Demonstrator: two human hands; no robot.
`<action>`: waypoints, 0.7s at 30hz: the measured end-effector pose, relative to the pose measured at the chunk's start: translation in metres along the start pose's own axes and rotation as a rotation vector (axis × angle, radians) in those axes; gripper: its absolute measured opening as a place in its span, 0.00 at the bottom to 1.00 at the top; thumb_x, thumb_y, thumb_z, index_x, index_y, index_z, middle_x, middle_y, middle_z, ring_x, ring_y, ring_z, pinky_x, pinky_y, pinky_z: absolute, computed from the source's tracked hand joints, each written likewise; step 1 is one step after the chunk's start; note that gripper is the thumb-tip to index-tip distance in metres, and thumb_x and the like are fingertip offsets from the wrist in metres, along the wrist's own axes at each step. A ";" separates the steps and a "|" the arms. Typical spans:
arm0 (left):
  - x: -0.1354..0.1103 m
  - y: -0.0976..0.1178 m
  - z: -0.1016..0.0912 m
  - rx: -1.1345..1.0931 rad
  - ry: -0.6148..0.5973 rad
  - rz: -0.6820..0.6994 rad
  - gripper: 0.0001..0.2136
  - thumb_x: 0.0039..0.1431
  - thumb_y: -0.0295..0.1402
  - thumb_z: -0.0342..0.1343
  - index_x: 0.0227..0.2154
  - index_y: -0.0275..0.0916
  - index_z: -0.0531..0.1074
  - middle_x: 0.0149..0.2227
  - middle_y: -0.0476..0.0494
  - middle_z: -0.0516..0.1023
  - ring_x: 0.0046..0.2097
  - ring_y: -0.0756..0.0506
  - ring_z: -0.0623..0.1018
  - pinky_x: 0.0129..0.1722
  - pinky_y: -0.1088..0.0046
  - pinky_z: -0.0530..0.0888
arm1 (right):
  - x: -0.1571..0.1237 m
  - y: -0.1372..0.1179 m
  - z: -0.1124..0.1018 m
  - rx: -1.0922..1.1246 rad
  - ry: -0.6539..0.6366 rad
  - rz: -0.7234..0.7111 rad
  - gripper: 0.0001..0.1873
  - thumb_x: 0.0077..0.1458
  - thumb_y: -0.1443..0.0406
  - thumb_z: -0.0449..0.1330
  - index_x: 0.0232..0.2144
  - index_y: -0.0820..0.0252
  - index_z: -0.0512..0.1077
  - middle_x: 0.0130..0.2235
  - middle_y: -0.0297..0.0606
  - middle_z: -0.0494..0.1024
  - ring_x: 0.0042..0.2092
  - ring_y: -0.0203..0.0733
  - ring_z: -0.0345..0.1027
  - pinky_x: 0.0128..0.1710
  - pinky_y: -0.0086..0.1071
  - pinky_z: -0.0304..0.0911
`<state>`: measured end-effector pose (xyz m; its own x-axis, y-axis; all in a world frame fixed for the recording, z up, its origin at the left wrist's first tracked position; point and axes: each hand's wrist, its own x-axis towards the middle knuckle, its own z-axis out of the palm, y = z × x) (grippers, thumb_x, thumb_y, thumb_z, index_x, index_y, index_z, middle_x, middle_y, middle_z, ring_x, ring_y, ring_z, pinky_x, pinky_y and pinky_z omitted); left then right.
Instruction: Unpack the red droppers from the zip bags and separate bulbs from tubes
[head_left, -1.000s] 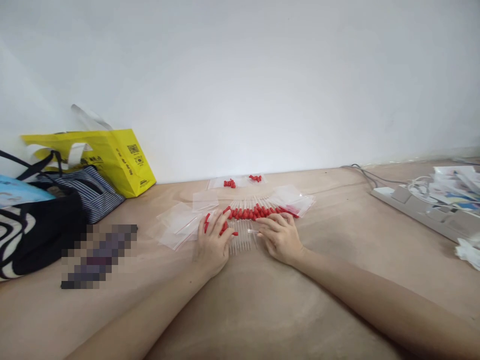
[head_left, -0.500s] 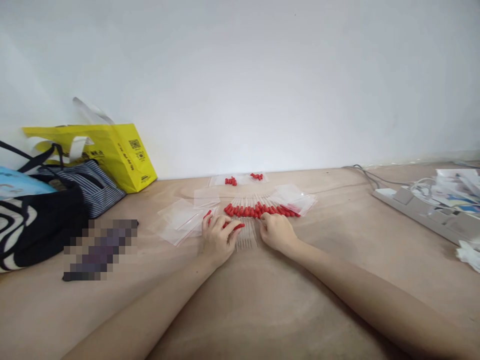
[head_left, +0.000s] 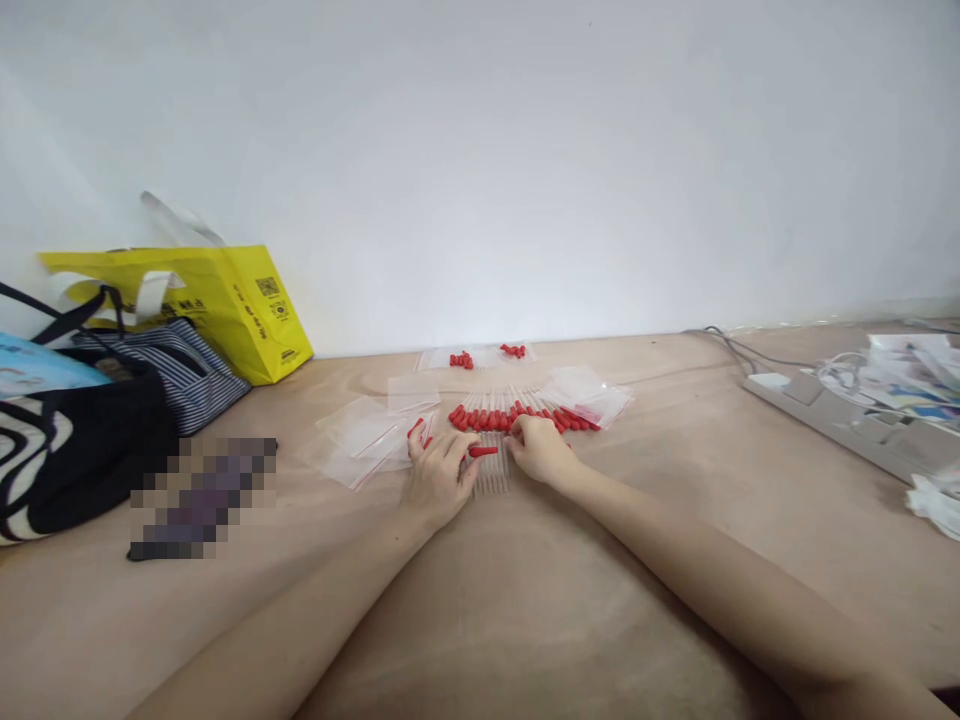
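Observation:
My left hand is closed, with a red rubber dropper bulb between thumb and fingers. More red bulbs show past its other fingers; whether they are gripped, I cannot tell. My right hand is pinched together just right of that bulb, and its fingertips hide whatever they hold. Thin clear glass tubes lie side by side between both hands. Just beyond, a row of droppers with red bulbs fans out, stems pointing toward the wall.
Clear zip bags lie left of the row, with others at its right end. Two small red piles sit on plastic near the wall. Bags, including a yellow one, stand left; a power strip lies right.
My right hand has shifted left, closer to my left hand. The bulb in my left hand now sticks out slightly farther right. The rest looks the same.

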<state>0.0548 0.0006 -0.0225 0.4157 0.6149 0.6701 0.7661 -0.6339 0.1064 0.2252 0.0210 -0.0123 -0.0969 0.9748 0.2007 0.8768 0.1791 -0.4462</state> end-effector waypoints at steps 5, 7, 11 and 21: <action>0.002 0.002 -0.002 0.003 0.033 0.043 0.02 0.53 0.30 0.51 0.31 0.40 0.66 0.30 0.51 0.76 0.33 0.47 0.74 0.53 0.53 0.50 | -0.003 0.004 -0.007 0.080 0.047 -0.101 0.08 0.51 0.70 0.52 0.31 0.66 0.71 0.34 0.45 0.75 0.37 0.40 0.67 0.37 0.29 0.58; 0.002 0.003 -0.002 0.009 0.051 0.066 0.02 0.53 0.31 0.52 0.30 0.40 0.66 0.30 0.51 0.76 0.33 0.48 0.74 0.53 0.53 0.50 | -0.005 0.006 -0.011 0.162 0.063 -0.222 0.09 0.53 0.69 0.51 0.31 0.65 0.71 0.33 0.42 0.75 0.36 0.38 0.67 0.36 0.29 0.58; 0.002 0.007 -0.003 0.021 0.089 0.101 0.02 0.54 0.32 0.50 0.29 0.40 0.67 0.28 0.51 0.76 0.32 0.48 0.74 0.53 0.54 0.51 | -0.015 0.007 -0.017 0.355 0.000 -0.476 0.11 0.53 0.62 0.54 0.36 0.63 0.71 0.36 0.40 0.75 0.37 0.36 0.67 0.37 0.27 0.59; 0.003 0.010 -0.006 0.032 0.098 0.144 0.10 0.52 0.36 0.53 0.37 0.42 0.68 0.37 0.46 0.76 0.42 0.44 0.73 0.54 0.52 0.47 | -0.024 0.053 -0.035 0.249 -0.001 -0.339 0.12 0.54 0.67 0.52 0.37 0.57 0.73 0.38 0.35 0.76 0.39 0.36 0.67 0.41 0.28 0.58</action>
<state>0.0609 -0.0070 -0.0149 0.4735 0.4692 0.7454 0.7179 -0.6959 -0.0179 0.2904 0.0023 -0.0103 -0.3609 0.8552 0.3720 0.6548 0.5164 -0.5519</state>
